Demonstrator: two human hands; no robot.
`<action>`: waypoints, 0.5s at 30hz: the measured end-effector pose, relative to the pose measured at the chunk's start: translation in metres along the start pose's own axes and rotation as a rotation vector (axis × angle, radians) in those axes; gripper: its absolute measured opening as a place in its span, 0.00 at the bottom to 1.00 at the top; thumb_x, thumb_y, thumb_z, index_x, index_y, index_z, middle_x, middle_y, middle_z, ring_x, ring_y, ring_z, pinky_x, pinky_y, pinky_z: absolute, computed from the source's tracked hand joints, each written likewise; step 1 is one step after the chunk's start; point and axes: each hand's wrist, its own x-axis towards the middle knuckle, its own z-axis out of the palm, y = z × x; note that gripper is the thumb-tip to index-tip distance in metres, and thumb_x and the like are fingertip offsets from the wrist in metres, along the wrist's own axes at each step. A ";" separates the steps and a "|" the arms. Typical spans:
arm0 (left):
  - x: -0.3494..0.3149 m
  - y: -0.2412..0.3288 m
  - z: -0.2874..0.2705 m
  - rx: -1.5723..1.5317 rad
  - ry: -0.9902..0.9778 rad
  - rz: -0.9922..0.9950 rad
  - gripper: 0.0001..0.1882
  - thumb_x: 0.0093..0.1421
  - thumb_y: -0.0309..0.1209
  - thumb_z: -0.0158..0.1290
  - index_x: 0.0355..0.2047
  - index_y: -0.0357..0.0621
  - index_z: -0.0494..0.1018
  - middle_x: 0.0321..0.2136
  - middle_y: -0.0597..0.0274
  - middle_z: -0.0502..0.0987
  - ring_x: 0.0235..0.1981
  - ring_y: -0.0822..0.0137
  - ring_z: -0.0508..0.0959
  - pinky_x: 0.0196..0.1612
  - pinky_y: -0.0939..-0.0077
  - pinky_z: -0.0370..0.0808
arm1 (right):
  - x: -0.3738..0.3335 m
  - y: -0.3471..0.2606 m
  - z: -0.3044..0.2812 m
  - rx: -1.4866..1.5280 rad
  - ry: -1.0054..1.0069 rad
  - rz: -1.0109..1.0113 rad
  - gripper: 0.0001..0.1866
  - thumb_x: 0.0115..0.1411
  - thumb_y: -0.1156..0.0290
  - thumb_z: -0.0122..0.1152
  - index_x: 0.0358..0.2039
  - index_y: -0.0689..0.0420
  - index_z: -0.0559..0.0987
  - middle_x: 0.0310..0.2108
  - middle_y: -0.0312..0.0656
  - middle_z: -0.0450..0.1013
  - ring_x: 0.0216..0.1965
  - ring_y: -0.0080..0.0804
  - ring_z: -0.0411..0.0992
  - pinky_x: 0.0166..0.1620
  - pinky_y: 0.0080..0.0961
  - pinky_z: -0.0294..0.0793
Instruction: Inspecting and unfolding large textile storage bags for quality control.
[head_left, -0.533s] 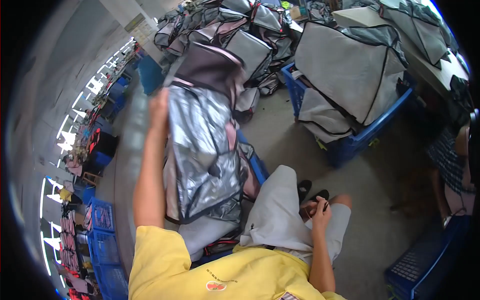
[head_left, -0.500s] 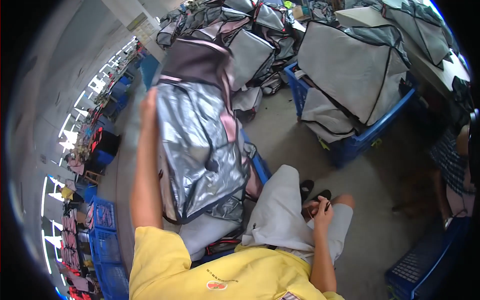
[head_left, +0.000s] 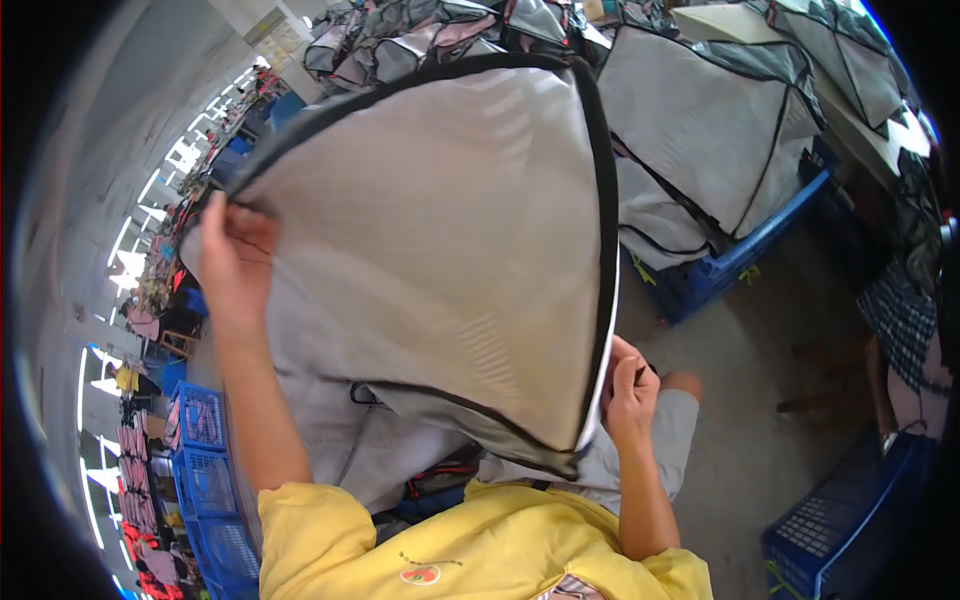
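Note:
A large light grey bag (head_left: 430, 230) with black edge binding is spread before me, its broad panel facing up and its silver lining out of sight. At its far left corner my left hand (head_left: 238, 250) is closed on the bound edge. My right hand (head_left: 630, 392) is beside the panel's right edge, above my knee, with its fingers curled together. A small dark thing shows between those fingers, too small to name. More grey cloth (head_left: 350, 440) lies under the bag across my lap.
A blue crate (head_left: 745, 268) at the right holds more grey bags (head_left: 700, 130). Behind, bags are heaped in a pile (head_left: 400, 45). Blue baskets (head_left: 205, 470) are stacked at the left, another blue crate (head_left: 850, 520) stands at lower right, and a person in a checked garment (head_left: 895, 310) is nearby.
The bag has been turned and spread, so its grey panel shows instead of the silver lining. My left hand has moved left; my right hand has come up slightly beside the bag's edge.

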 end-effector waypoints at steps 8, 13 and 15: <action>-0.026 -0.240 -0.061 -0.035 0.410 -0.542 0.14 0.73 0.43 0.51 0.39 0.45 0.72 0.35 0.60 0.81 0.43 0.55 0.84 0.53 0.57 0.82 | -0.008 0.005 -0.076 -0.056 0.187 0.419 0.19 0.76 0.58 0.55 0.54 0.59 0.82 0.39 0.32 0.80 0.26 0.11 0.64 0.28 0.15 0.66; -0.027 -0.229 -0.038 0.024 0.382 -0.511 0.18 0.74 0.45 0.49 0.36 0.42 0.72 0.32 0.58 0.80 0.38 0.59 0.84 0.48 0.61 0.82 | -0.026 0.018 -0.069 -0.318 0.015 0.216 0.18 0.66 0.67 0.69 0.54 0.60 0.82 0.40 0.31 0.75 0.36 0.16 0.65 0.41 0.16 0.66; -0.040 -0.203 0.003 0.423 0.158 -0.395 0.22 0.75 0.46 0.49 0.29 0.43 0.73 0.25 0.60 0.80 0.30 0.62 0.83 0.38 0.68 0.81 | -0.031 0.019 -0.058 -0.243 -0.002 0.284 0.20 0.65 0.68 0.70 0.55 0.60 0.82 0.39 0.30 0.71 0.35 0.17 0.64 0.42 0.16 0.67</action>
